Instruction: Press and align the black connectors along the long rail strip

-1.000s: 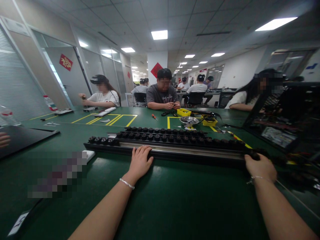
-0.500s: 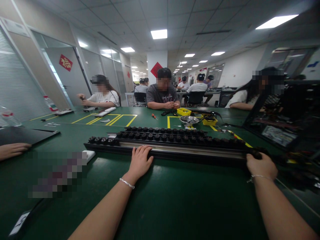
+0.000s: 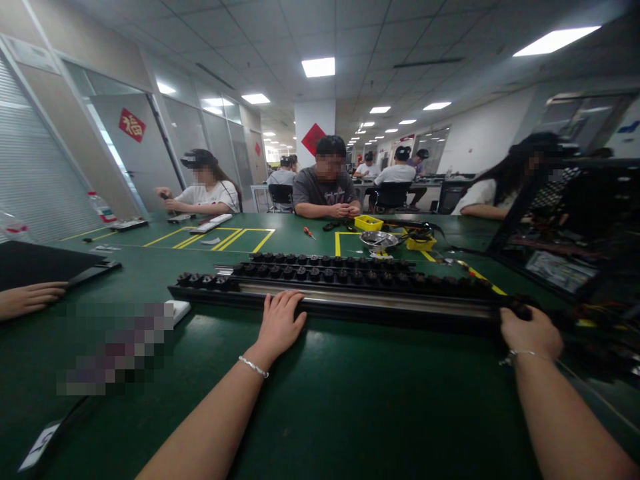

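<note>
A long black rail (image 3: 360,313) with a metal channel along its top lies across the table. My left hand (image 3: 279,327) grips its near edge, fingers over the top and thumb against the side. At the rail's right end my right hand (image 3: 533,333) is closed on a small black socket module (image 3: 517,308), partly hidden by the fingers. Several like modules (image 3: 207,282) sit at the left end of this rail. Behind it stand two more rows of black modules (image 3: 327,273) on rails.
A blurred-out object (image 3: 117,350) lies at left, near a co-worker's hand (image 3: 33,300) by a dark panel (image 3: 45,263). Beyond the rails are a steel bowl (image 3: 379,240), yellow bins (image 3: 369,223) and a screwdriver (image 3: 309,233). A dark open frame (image 3: 550,267) stands at right.
My right hand has shifted slightly to the right with the black socket module. My left hand has stayed in place. The dark panel by the co-worker's hand has tilted up.
</note>
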`<state>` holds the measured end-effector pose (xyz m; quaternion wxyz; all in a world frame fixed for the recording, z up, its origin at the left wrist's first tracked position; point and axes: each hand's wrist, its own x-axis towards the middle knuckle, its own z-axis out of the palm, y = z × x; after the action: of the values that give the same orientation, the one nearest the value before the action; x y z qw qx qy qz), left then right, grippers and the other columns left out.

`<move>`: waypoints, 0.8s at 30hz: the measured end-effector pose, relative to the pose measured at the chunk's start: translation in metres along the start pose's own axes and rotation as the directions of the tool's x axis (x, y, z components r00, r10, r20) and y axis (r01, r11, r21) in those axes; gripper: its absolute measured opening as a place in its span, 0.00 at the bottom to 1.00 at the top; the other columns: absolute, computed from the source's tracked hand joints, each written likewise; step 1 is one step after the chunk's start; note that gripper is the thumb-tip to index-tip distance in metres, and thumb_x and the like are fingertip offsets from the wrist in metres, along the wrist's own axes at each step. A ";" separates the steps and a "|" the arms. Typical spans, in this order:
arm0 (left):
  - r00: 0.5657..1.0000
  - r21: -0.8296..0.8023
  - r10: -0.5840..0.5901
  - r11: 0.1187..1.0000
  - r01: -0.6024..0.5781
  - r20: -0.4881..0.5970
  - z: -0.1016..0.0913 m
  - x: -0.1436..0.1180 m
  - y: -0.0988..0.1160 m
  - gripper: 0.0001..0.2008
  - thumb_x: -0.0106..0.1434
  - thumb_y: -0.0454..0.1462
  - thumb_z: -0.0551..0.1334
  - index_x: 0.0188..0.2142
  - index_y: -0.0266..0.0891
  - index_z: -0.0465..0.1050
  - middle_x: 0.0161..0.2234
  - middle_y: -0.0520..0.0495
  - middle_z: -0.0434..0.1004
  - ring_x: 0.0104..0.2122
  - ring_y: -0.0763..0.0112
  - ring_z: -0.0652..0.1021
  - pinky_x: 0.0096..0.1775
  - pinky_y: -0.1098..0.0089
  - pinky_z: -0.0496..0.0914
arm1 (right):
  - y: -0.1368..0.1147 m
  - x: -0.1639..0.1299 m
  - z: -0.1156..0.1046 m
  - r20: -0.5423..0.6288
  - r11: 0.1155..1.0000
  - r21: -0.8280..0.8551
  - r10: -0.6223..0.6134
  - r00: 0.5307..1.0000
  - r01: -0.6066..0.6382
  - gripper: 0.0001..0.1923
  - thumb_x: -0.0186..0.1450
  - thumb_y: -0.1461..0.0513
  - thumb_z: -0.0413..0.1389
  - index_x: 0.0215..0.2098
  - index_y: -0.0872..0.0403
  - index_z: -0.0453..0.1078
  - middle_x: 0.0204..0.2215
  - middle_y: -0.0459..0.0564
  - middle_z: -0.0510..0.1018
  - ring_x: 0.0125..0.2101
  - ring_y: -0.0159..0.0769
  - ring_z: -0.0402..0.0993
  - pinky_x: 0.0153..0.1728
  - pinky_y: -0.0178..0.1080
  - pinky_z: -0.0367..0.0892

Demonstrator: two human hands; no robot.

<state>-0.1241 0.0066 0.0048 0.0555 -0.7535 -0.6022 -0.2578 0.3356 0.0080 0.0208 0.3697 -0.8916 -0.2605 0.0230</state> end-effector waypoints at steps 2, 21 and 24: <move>1.000 -0.001 -0.002 1.000 0.002 0.001 0.000 0.000 0.000 0.18 0.61 0.41 0.55 0.51 0.47 0.65 0.54 0.48 0.69 0.56 0.60 0.64 0.60 0.47 0.47 | 0.000 -0.001 -0.002 0.004 1.000 0.011 0.013 1.000 -0.013 0.29 0.57 0.50 0.50 0.54 0.54 0.67 0.47 0.61 0.73 0.47 0.53 0.69 0.45 0.47 0.64; 1.000 0.017 0.010 1.000 -0.010 0.004 0.000 0.001 -0.001 0.18 0.61 0.41 0.55 0.52 0.47 0.65 0.54 0.47 0.68 0.56 0.59 0.64 0.59 0.47 0.49 | 0.006 0.011 -0.004 -0.003 0.998 0.043 0.043 0.999 -0.043 0.30 0.57 0.51 0.51 0.54 0.55 0.67 0.48 0.63 0.73 0.45 0.51 0.69 0.42 0.45 0.63; 1.000 0.023 0.013 1.000 -0.012 -0.004 0.001 0.000 -0.002 0.18 0.61 0.41 0.55 0.51 0.47 0.65 0.54 0.47 0.69 0.56 0.59 0.64 0.59 0.47 0.49 | 0.008 0.013 -0.006 -0.009 1.000 0.026 0.005 1.000 -0.005 0.29 0.57 0.51 0.52 0.53 0.57 0.68 0.45 0.62 0.74 0.43 0.49 0.70 0.42 0.44 0.63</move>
<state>-0.1252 0.0077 0.0038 0.0669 -0.7560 -0.6003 -0.2522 0.3511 0.0060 0.0217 0.3824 -0.8875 -0.2561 0.0230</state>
